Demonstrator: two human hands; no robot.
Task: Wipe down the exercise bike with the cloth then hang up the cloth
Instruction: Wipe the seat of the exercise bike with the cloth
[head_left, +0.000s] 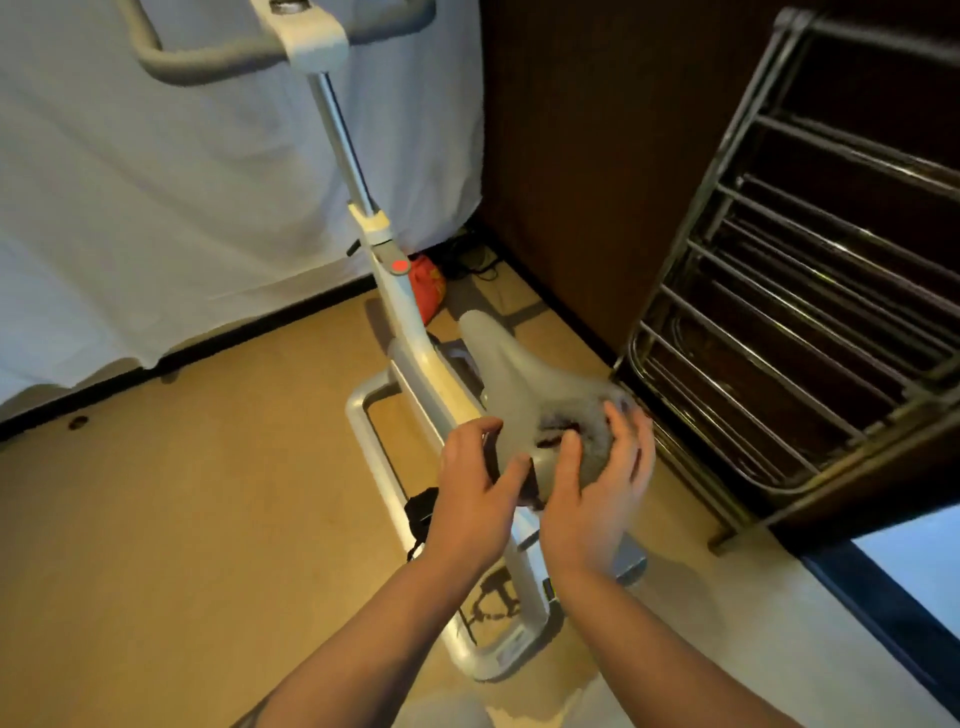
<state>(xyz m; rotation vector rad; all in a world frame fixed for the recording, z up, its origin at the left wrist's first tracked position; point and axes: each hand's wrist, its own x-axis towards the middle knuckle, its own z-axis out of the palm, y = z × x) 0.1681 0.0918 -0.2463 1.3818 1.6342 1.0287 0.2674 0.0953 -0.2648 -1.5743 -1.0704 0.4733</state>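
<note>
Two bare forearms reach in from the bottom edge, hands meeting over the rear of the saddle. Right hand is on the cloth (grey, blurred by motion), fingers spread and curved over it, pressing it onto the wide back end of the saddle; thumb lies on the saddle's near side. Can't tell for sure whether the fingers pinch the cloth or just press it. Left hand sits at the saddle's left rear edge, fingers loosely curved and apart, thumb touching the saddle's underside area, holding nothing else.

The bike is white/grey: frame runs from the floor base up a post w/ a red dot to the handlebar at the top of the view. A black pedal shows left of the frame, just beside the left wrist.

Right of the saddle, near it, a metal rack leans against dark wood panelling. A white sheet hangs behind the bike. A red bag lies on the floor beside the post.
</note>
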